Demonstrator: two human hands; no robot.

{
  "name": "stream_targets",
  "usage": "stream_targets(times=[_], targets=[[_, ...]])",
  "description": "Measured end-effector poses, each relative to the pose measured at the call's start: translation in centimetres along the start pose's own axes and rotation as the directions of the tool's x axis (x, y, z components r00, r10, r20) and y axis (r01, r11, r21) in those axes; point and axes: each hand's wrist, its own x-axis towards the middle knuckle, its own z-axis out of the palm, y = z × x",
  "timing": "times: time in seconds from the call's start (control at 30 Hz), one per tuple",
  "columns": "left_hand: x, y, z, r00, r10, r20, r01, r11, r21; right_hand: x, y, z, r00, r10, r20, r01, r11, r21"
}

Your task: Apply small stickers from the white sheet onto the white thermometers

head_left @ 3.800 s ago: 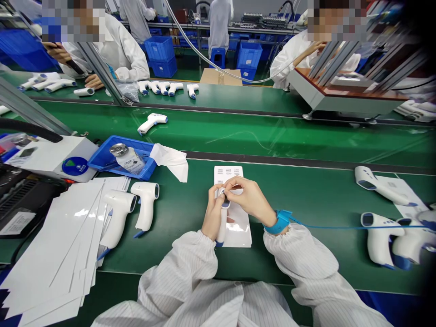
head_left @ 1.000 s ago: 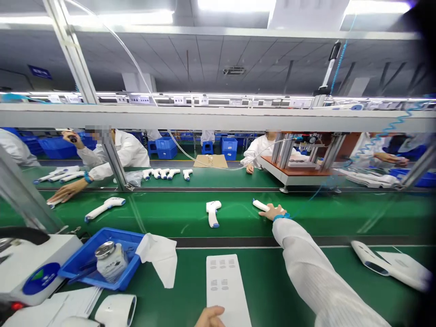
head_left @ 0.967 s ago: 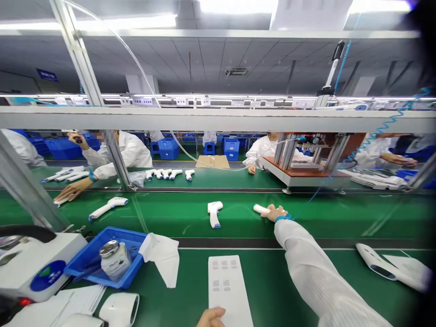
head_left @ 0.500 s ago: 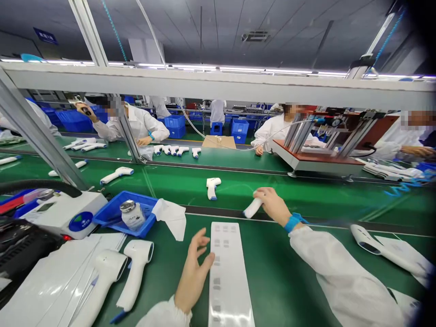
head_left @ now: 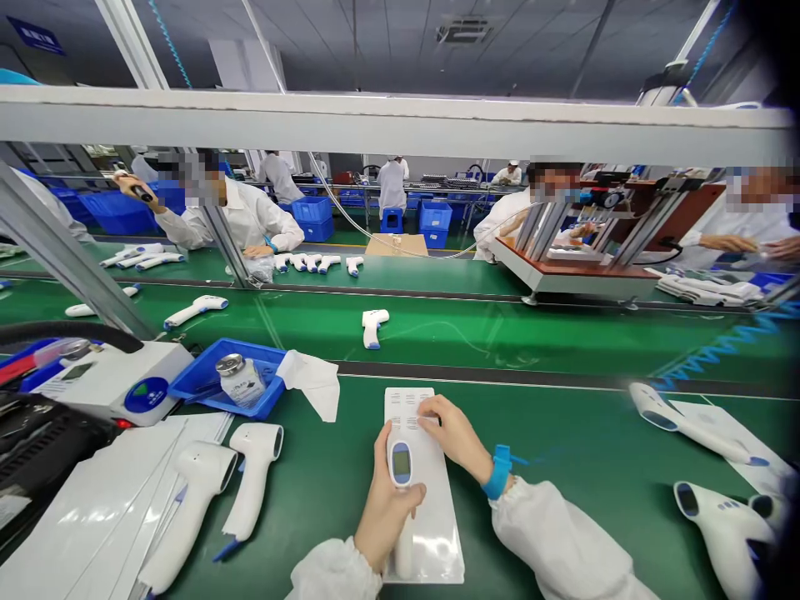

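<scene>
My left hand (head_left: 382, 533) is shut around the handle of a white infrared thermometer (head_left: 401, 463), its display facing up and its handle lying over a white label sheet (head_left: 438, 517). My right hand (head_left: 453, 435) rests on the upper part of that sheet beside the thermometer's head, holding nothing. A blue wrist strap (head_left: 498, 472) circles my right wrist. Two more white thermometers (head_left: 252, 475) lie on the bench to my left, and others (head_left: 722, 533) lie to my right.
A blue tray (head_left: 225, 377) holds a metal-capped jar (head_left: 237, 380), with a white cloth (head_left: 311, 383) over its edge. A stack of white sheets (head_left: 106, 492) lies at the left. Beyond a dark rail runs a green conveyor belt (head_left: 475, 333), with co-workers past it.
The thermometer that my right hand held out by the far belt is now in my left hand above the sheet. My right hand has come back onto the sheet, and the view has tilted down.
</scene>
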Motion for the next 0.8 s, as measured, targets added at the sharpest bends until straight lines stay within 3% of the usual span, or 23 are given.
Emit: stream_targets(times=[0.17,0.37,0.53,0.63,0.73,0.8], targets=[[2.0,0.0,-0.5,0.999,0.034,0.020,-0.036,0.997,0.063,-0.1,0.7,2.4,0.996,0.038,-0.076,-0.037,0.999,0.015],[2.4,0.0,0.4,0.999,0.032,-0.021,-0.030,0.996,0.086,0.8,1.1,2.9,0.993,0.075,-0.088,-0.070,0.996,0.062],[1.8,1.2,1.1,0.999,0.020,-0.050,-0.018,0.999,0.042,1.6,0.7,3.2,0.990,0.108,-0.087,-0.100,0.991,0.088],[-0.4,2.4,1.4,0.993,-0.122,0.001,0.122,0.989,-0.083,1.6,0.1,3.2,0.992,0.096,-0.078,-0.088,0.992,0.094],[-3.0,3.0,1.5,0.941,-0.300,0.157,0.328,0.925,-0.194,1.0,-0.3,3.0,0.997,0.061,-0.054,-0.054,0.990,0.130],[-3.8,2.7,1.3,0.941,-0.304,0.148,0.332,0.916,-0.227,0.4,-0.5,2.8,0.998,0.050,-0.031,-0.043,0.982,0.182]])
